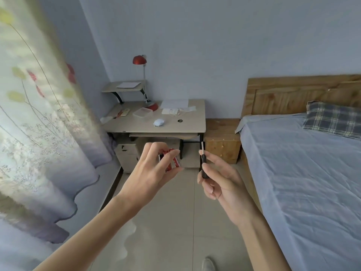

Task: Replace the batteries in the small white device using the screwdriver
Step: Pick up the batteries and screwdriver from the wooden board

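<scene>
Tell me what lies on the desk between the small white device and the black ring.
Nothing: the head view shows bare desk top between the small white device and the black ring.

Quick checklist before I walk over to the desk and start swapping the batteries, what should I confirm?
1. Screwdriver held in right hand: ok.
2. Batteries held in left hand: ok; count cannot tell.
3. White device lying on the desk: ok.
4. Device within reach: not ok, the desk is across the floor.
5. A free hand to steady the device: not ok, both are full.
6. Screwdriver tip matches the device's screw: cannot tell.
</scene>
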### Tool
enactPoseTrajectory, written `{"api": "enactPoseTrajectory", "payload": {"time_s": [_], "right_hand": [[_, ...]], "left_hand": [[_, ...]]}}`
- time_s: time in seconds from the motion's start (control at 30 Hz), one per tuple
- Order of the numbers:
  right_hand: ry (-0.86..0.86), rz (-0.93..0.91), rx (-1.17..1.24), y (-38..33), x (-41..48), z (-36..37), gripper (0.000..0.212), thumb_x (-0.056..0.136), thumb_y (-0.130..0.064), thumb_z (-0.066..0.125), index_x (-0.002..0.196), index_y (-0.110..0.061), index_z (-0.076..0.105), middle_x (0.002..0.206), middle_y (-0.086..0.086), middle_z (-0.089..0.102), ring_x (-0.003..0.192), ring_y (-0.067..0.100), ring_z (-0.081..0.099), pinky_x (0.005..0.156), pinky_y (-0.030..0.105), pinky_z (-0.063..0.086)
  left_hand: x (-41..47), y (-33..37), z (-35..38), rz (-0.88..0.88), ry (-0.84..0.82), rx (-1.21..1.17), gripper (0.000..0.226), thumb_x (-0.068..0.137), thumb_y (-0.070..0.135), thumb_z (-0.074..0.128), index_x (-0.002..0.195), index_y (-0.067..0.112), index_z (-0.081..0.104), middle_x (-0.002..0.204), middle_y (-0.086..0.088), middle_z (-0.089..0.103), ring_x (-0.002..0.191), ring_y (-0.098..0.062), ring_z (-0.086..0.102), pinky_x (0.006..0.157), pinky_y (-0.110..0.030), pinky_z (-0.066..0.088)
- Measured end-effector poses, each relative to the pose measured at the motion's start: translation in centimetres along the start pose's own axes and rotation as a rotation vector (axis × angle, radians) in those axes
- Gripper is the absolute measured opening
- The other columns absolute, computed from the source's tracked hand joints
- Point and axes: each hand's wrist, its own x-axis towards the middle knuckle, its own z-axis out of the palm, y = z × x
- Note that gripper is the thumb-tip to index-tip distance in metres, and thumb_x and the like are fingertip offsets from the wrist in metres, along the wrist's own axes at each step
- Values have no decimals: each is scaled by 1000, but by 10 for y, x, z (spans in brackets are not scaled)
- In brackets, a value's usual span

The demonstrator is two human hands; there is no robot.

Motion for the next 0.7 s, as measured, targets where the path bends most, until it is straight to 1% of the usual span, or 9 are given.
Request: {"api": "enactPoseTrajectory", "payload": {"time_s": [0.13,0.23,0.3,0.37,0.47,0.53,0.63,0.7], "right_hand": [[-38,16,-68,-11,96,-29,50,99,-30,73,147,-33,60,92,22,70,58,19,46,51,27,39],[-54,28,-89,-22,156,-46,50,100,-30,71,148,-34,58,93,21,72,59,20,47,53,28,41],[-45,36,-91,-27,194,-56,49,101,-27,70,148,-34,58,92,21,72,60,21,46,53,29,41],[-37,74,-115,-26,223,-63,48,101,-26,69,147,-36,57,94,21,72,61,21,46,54,30,40],[-62,94,-115,-18,268,-74,47,103,-25,69,146,-39,58,98,25,74,61,22,47,54,29,42],[-47,106,-111,-15,303,-78,46,103,-22,68,146,-39,58,100,27,75,61,22,47,53,29,43],[-46,115,-118,-7,361,-84,46,104,-20,66,145,-40,59,105,29,75,62,24,47,53,30,43],[-54,109,-122,-2,400,-90,45,105,-20,64,145,-41,58,108,30,76,62,24,48,53,30,43]], "left_hand": [[59,-58,53,-7,57,-18,41,104,41,69,132,10,66,124,-8,52,108,-28,51,96,-30,48],[98,-96,82,10,73,-17,41,105,41,68,135,14,62,125,-7,50,107,-28,51,97,-30,48],[123,-121,99,-15,80,-2,42,105,42,68,136,14,62,125,-7,50,107,-27,50,97,-30,47],[137,-141,115,-57,70,-5,42,105,41,68,135,12,63,125,-8,50,106,-27,50,96,-29,47],[156,-177,138,-38,47,4,43,106,42,66,135,11,63,124,-8,50,107,-28,50,97,-30,47],[168,-204,155,-42,33,8,44,107,44,64,135,11,63,125,-8,50,108,-28,50,97,-30,47],[191,-250,178,-57,41,0,43,107,44,64,135,10,64,127,-9,51,109,-28,51,96,-28,45],[209,-286,191,-50,48,11,43,107,43,63,135,11,64,128,-9,51,110,-28,51,97,-29,46]]}}
